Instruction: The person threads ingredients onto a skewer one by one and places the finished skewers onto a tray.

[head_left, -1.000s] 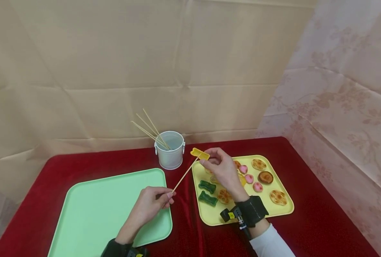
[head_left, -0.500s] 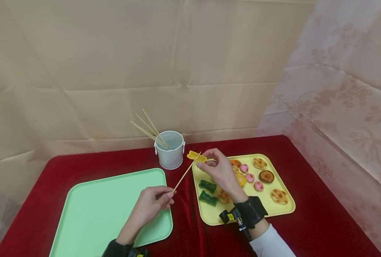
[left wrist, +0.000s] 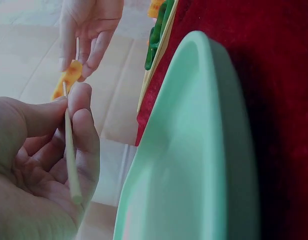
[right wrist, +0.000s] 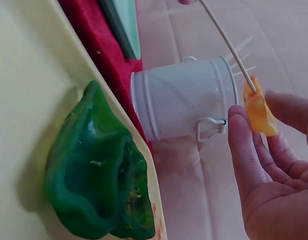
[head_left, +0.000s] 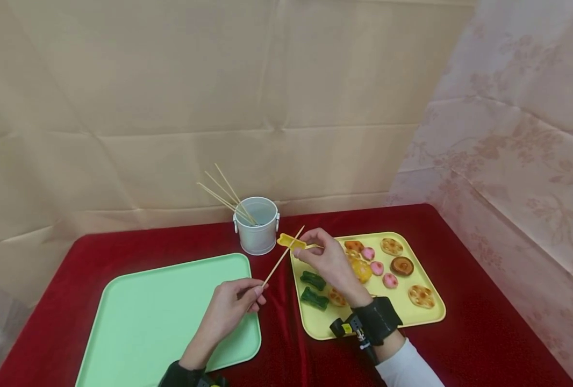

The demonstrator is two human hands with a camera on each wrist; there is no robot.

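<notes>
In the head view my left hand (head_left: 235,306) pinches a thin wooden skewer (head_left: 278,267) near its lower end, between thumb and fingers. The skewer slants up to the right and runs through a yellow pepper piece (head_left: 291,242), its tip showing beyond the far side. My right hand (head_left: 330,258) holds that piece by its right end, with thumb and fingertips. The right wrist view shows the skewer entering the yellow pepper piece (right wrist: 260,107). From the left wrist, the skewer's blunt end (left wrist: 74,190) points back across my left palm.
A green tray (head_left: 170,312) lies at left. The yellow tray (head_left: 412,320) at right bears green pepper pieces (head_left: 314,298), pink balls (head_left: 390,280), a mushroom (head_left: 402,266) and browned round slices (head_left: 421,296). A white bucket (head_left: 256,239) with several skewers (head_left: 223,191) stands behind.
The yellow pepper piece has slid down the skewer, moving slightly left and down with my right hand; the skewer's tip now sticks out past it. My left hand has barely moved.
</notes>
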